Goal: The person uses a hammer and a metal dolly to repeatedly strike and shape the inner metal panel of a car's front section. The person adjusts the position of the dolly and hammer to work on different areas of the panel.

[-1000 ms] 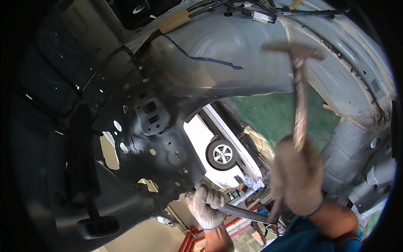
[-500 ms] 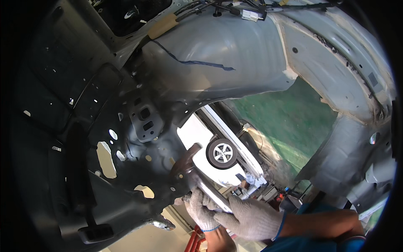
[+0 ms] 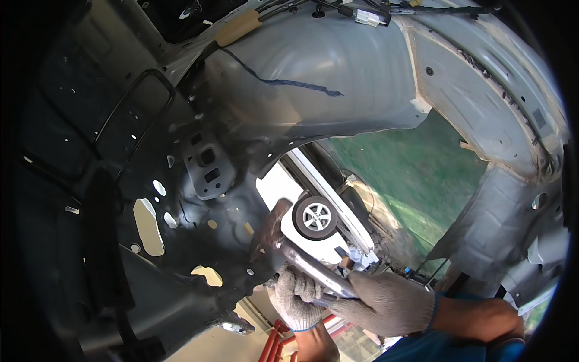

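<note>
My right hand (image 3: 389, 303), in a whitish knit glove, is wrapped round the shiny metal handle of a hammer (image 3: 313, 268). Its dark, rust-brown head lies up and to the left, in front of the lower edge of a bare grey car body panel (image 3: 238, 241). Just below the handle, my gloved left hand (image 3: 295, 298) is closed at that torn edge. A short dark metal bar shows between my two hands; what my left fingers grip is mostly covered by them. Whether the hammer head touches the panel, I cannot tell.
Holes and a pierced bracket (image 3: 209, 172) dot the dark panel on the left. A curved wheel housing (image 3: 325, 66) with a dark streak arches above. Through the opening show a white car's wheel (image 3: 316, 217), green floor (image 3: 392, 163) and red bars (image 3: 274, 341). Wiring (image 3: 368, 17) hangs at the top.
My right hand has shifted slightly right and up with the handle end, baring the dark bar below it. The left hand stays at the panel edge. The whole view has tilted a little.
</note>
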The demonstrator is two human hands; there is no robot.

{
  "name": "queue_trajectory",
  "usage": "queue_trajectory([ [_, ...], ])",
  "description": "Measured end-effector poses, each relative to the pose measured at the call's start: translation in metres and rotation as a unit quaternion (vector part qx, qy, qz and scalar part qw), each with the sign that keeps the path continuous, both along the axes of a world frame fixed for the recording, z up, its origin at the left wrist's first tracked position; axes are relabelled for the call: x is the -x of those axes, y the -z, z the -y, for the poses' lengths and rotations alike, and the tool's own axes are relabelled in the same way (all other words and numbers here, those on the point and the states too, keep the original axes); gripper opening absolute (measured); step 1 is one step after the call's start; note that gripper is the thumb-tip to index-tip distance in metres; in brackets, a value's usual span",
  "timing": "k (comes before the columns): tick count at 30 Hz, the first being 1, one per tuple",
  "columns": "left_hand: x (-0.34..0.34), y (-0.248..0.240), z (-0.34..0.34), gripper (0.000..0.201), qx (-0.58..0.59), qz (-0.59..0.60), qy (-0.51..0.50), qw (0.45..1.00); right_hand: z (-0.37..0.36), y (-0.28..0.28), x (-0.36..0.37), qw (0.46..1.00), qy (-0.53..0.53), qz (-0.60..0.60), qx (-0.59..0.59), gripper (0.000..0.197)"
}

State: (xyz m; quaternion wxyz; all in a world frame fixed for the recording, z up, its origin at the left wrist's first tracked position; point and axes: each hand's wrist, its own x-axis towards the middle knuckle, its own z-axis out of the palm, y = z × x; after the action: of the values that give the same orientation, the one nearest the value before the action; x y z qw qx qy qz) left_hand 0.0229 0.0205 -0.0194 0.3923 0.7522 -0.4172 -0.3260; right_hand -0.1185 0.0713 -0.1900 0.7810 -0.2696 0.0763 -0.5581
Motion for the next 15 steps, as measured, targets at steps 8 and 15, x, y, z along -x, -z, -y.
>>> queue_trajectory([
  [8, 0.001, 0.000, -0.004, 0.012, -0.031, -0.031, -0.014, 0.999, -0.002, -0.002, 0.005, 0.982, -0.068, 0.071, -0.159, 0.035],
  [15, 0.000, 0.006, -0.009, 0.015, -0.016, 0.055, 0.098, 0.994, -0.009, 0.028, 0.011, 0.977, 0.135, 0.016, -0.166, 0.031],
])
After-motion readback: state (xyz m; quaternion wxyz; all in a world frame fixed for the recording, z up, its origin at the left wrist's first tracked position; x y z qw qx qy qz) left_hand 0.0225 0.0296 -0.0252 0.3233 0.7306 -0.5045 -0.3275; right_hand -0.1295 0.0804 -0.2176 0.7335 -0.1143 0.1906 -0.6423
